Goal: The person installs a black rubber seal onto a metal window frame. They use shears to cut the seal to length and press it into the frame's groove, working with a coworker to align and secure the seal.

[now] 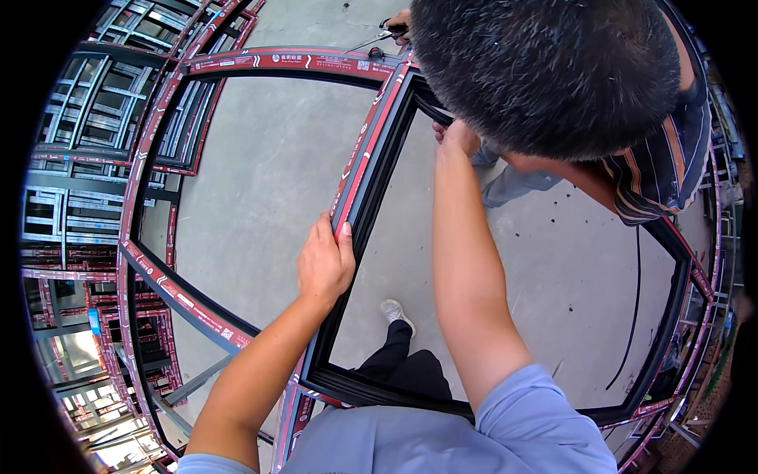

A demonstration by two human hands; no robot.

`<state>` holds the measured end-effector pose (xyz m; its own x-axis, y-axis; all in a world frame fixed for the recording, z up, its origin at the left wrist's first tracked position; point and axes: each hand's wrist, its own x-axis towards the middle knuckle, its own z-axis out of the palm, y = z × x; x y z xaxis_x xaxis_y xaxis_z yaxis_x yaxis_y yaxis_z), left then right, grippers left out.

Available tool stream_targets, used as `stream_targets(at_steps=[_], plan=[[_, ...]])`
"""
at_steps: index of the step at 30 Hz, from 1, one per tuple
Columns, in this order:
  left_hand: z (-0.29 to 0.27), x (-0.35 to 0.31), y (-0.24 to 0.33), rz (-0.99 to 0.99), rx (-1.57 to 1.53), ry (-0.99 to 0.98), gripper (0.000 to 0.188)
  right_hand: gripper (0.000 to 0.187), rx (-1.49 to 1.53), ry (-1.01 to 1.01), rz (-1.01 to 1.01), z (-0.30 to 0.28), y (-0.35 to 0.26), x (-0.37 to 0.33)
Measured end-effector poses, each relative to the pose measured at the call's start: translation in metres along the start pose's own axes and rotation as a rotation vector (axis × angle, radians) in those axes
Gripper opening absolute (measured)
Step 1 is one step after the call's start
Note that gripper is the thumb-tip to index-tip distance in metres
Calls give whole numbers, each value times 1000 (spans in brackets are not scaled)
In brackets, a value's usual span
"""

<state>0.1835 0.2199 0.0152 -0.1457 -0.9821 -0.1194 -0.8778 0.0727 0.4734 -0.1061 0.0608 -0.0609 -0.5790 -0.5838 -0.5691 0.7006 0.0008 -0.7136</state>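
Observation:
A large window frame (365, 170), dark with red printed protective film, lies in front of me. My left hand (324, 261) is closed around its middle bar, thumb on top. My right hand (458, 138) reaches to the far corner of the right opening, its fingers closed at a black rubber strip (430, 109) that curves there. The co-worker's head partly covers that hand, so the grip shows only in part. Beyond the corner, the co-worker's hand (401, 24) holds a scissor-like tool (382, 33) over the frame's far bar.
The co-worker (553, 71) leans over the right opening, close to my right hand. A thin black strip (636, 316) hangs at the right. Stacked frames (87, 110) stand along the left. Small dark bits lie on the grey floor (260, 166); my shoe (395, 312) shows through the opening.

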Motion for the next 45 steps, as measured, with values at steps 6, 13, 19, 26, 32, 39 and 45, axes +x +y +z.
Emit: stream_targets(at_steps=[6,13,19,26,32,39,45], plan=[[0,0,2,12,-1,8,53,28,59,-80,-205,-54,34,-3],[3,0,-2,50,40,50,54,34,-419,443,-886,-34,16,-28],[7,2,-3,95,59,83,53,27,-934,-120,-936,22,-17,-2],[3,2,5,78,56,49,51,17,-587,-315,-142,28,-18,52],[9,0,-6,94,48,80,51,9,-344,-284,61,45,-9,31],[6,0,5,45,62,38,52,13,-355,-237,16,52,-4,29],[3,-1,1,55,102,44,54,31,-351,-470,-34,31,-3,25]])
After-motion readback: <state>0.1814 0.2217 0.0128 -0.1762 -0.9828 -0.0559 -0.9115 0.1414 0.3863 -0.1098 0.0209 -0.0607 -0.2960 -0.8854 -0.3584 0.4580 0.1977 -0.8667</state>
